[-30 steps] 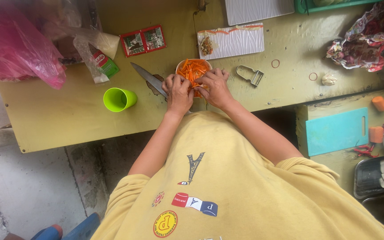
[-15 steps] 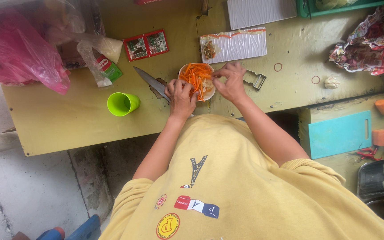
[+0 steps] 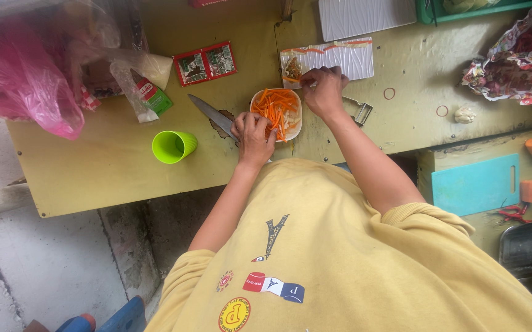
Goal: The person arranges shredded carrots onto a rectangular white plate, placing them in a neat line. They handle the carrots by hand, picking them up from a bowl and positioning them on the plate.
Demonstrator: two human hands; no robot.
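Gripping: left hand point(image 3: 255, 136) closed round a knife point(image 3: 212, 114), blade pointing up-left over the table point(image 3: 94, 166)
Right hand point(image 3: 323, 91): fingers curled, pinching at the white ribbed board point(image 3: 346, 58); what it pinches, cannot tell
Bowl point(image 3: 295, 120): between both hands, full of carrot strips point(image 3: 276, 107)
Peeler point(image 3: 361, 112): just right of the right wrist
Green cup point(image 3: 174, 146): left of the knife, apart

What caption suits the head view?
Left hand on a bowl of carrot strips, right hand at a white tray.
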